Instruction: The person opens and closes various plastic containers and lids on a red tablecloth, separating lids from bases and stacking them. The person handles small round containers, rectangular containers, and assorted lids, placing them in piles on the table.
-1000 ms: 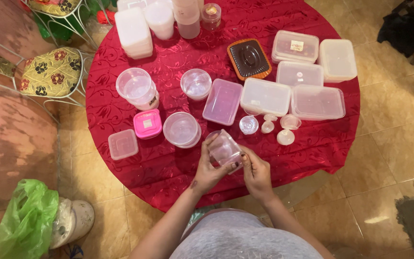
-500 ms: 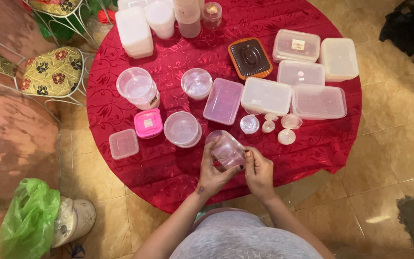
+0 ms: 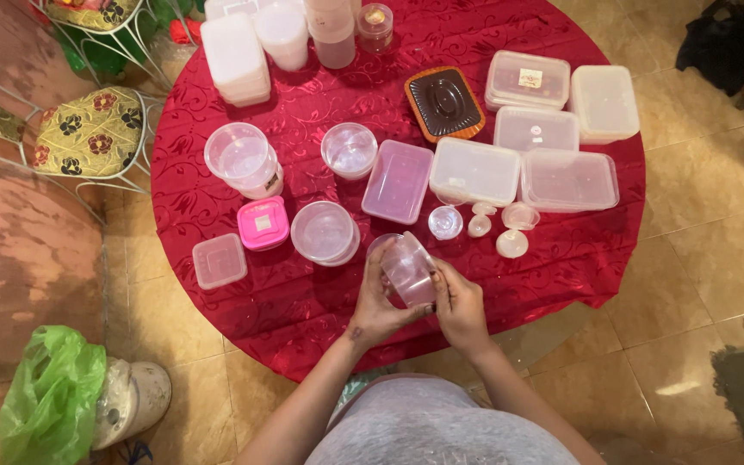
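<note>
Nearest the body, the left hand (image 3: 378, 303) and right hand (image 3: 458, 308) both close their fingers around a small clear plastic container (image 3: 408, 269) tilted above the bench (image 3: 286, 301) edge; a firm, even grip suits its thin walls, with the round lidded tub (image 3: 325, 232) beyond.

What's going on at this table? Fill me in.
A person holds a small clear plastic container in both hands, left hand and right hand, above the near edge of a round table with a red cloth. Many clear containers, a pink lidded box and a brown lid lie spread over it.
</note>
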